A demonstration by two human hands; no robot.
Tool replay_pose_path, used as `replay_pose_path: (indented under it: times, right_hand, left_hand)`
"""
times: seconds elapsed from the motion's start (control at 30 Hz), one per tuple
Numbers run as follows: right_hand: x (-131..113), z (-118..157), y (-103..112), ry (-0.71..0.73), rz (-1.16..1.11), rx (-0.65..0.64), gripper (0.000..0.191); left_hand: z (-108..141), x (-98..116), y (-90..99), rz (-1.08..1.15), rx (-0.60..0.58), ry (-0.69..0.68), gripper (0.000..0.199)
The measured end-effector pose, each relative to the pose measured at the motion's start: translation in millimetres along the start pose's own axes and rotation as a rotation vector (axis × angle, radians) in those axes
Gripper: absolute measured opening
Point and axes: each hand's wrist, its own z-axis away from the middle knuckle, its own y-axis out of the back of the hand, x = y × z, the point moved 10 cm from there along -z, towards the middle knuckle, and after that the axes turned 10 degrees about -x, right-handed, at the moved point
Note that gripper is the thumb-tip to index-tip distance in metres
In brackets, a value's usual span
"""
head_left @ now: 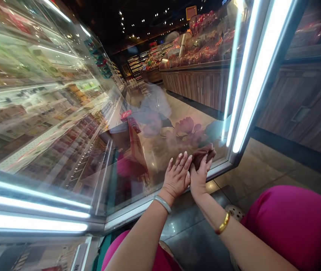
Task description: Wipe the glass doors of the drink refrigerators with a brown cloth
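One open left hand [177,174] lay flat, gripping nothing, up at the glass door [171,131] while the right hand [200,175], kinda half-curled, held a bunched brown cloth [198,157] just beside the left one

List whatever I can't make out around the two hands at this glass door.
All in the head view:
Brown cloth: the part covered by the right hand's fingers.
Left hand: its palm, hidden by its own back.
Shelf packages: labels, lost to blur.
Pale shoe: partly behind the pink garment.
Distant shelves: goods too small.
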Motion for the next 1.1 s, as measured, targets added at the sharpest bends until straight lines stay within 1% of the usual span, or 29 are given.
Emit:
replay_pose_path:
  times: [0.03, 0.1, 0.13, 0.2, 0.27, 0.33, 0.37, 0.43, 0.5, 0.53, 0.6, 0.67, 0.73, 0.77, 0.8, 0.83, 0.9, 0.97, 1.0, 1.03, 1.1]
  right_hand:
    - [-2.6, 5.6, -0.6, 0.026, 0.02, -0.008, 0.075]
    - [-8.8, 12.5, 0.7, 0.081, 0.042, -0.024, 0.072]
    - [-13.2, 13.0, 2.6, 0.105, 0.05, -0.027, 0.07]
    - [-24.8, 7.9, 8.6, 0.135, 0.067, -0.008, 0.076]
    - [-42.1, -0.8, 11.9, 0.163, 0.087, 0.018, 0.086]
    - [-64.6, -4.5, 7.4, 0.227, 0.109, 0.009, 0.087]
    - [-76.4, -2.2, 2.7, 0.277, 0.119, -0.012, 0.082]
    - [-97.1, 10.0, -8.1, 0.402, 0.131, -0.072, 0.068]
    - [-109.9, 22.9, -14.0, 0.524, 0.131, -0.118, 0.053]
    - [-113.7, 25.1, -12.4, 0.566, 0.127, -0.11, 0.051]
    - [-119.9, 16.0, -0.7, 0.579, 0.114, -0.036, 0.058]
    - [-132.4, -3.9, 14.2, 0.533, 0.094, 0.057, 0.069]
    - [-152.1, -21.4, 24.0, 0.471, 0.087, 0.121, 0.076]
    - [-163.3, -26.0, 25.4, 0.455, 0.1, 0.135, 0.077]
    - [-174.8, -27.2, 23.7, 0.468, 0.122, 0.127, 0.077]
    - [-184.6, -26.0, 20.2, 0.503, 0.149, 0.106, 0.077]
    - [-199.6, -19.1, 8.0, 0.671, 0.194, 0.001, 0.074]
    - [-201.4, -21.7, 9.6, 0.786, 0.193, -0.039, 0.072]
    - [-200.4, -30.8, 18.3, 0.793, 0.173, -0.016, 0.072]
    - [-200.0, -44.7, 31.0, 0.762, 0.147, 0.029, 0.072]
    - [-206.7, -77.9, 59.4, 0.655, 0.095, 0.13, 0.073]
  left_hand:
    - [3.7, -2.1, 1.9, -0.004, -0.004, 0.003, 0.066]
    - [11.4, -5.0, 4.3, -0.015, -0.01, 0.014, 0.065]
    - [15.3, -6.1, 4.9, -0.022, -0.014, 0.021, 0.065]
    - [22.3, -8.5, 6.6, -0.037, -0.021, 0.037, 0.065]
    - [27.4, -14.6, 11.1, -0.054, -0.026, 0.069, 0.066]
    - [30.5, -25.7, 21.2, -0.072, -0.013, 0.121, 0.069]
    - [31.6, -32.4, 28.5, -0.08, 0.003, 0.147, 0.07]
    - [33.5, -45.2, 45.7, -0.091, 0.054, 0.188, 0.073]
    - [35.3, -55.8, 61.4, -0.104, 0.11, 0.212, 0.074]
    - [35.7, -59.8, 67.2, -0.115, 0.13, 0.22, 0.074]
    - [35.0, -65.1, 75.0, -0.142, 0.158, 0.234, 0.074]
    - [31.6, -66.6, 80.1, -0.161, 0.179, 0.246, 0.074]
    - [25.4, -64.4, 84.8, -0.161, 0.204, 0.242, 0.072]
    - [21.6, -62.7, 87.6, -0.156, 0.222, 0.235, 0.071]
    - [17.7, -61.1, 90.8, -0.15, 0.245, 0.226, 0.07]
    - [14.0, -60.1, 94.1, -0.147, 0.273, 0.22, 0.07]
    - [7.1, -60.7, 99.7, -0.152, 0.327, 0.228, 0.07]
    - [-0.6, -62.3, 102.8, -0.166, 0.361, 0.244, 0.069]
    - [-5.6, -62.5, 103.5, -0.174, 0.363, 0.252, 0.069]
    - [-11.6, -62.2, 104.5, -0.18, 0.363, 0.258, 0.069]
    - [-27.1, -58.9, 108.3, -0.184, 0.358, 0.256, 0.069]
